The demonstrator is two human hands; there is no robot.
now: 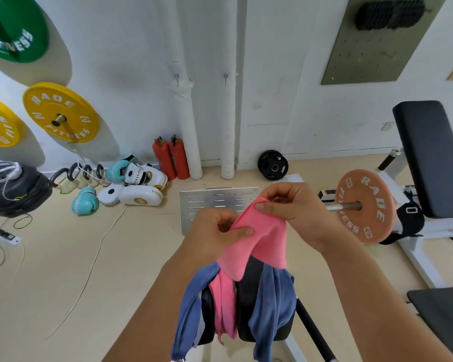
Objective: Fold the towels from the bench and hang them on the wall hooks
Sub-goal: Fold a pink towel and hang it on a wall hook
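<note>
A pink towel (262,239) is lifted above a black padded bench (249,309). My left hand (215,231) pinches its left edge between thumb and fingers. My right hand (288,202) pinches its upper corner, slightly higher. The pink towel's lower end trails down over the bench. A blue towel (270,304) lies draped over the bench on both sides of the pink one. Two small metal wall hooks (177,78) (225,77) are fixed on white pipes ahead, both bare.
Two red fire extinguishers (171,158) stand by the pipes. Boxing gloves and pads (131,181) lie on the floor at left. A barbell with a pink plate (365,206) and another black bench (429,158) stand at right. A metal plate (217,202) lies on the floor.
</note>
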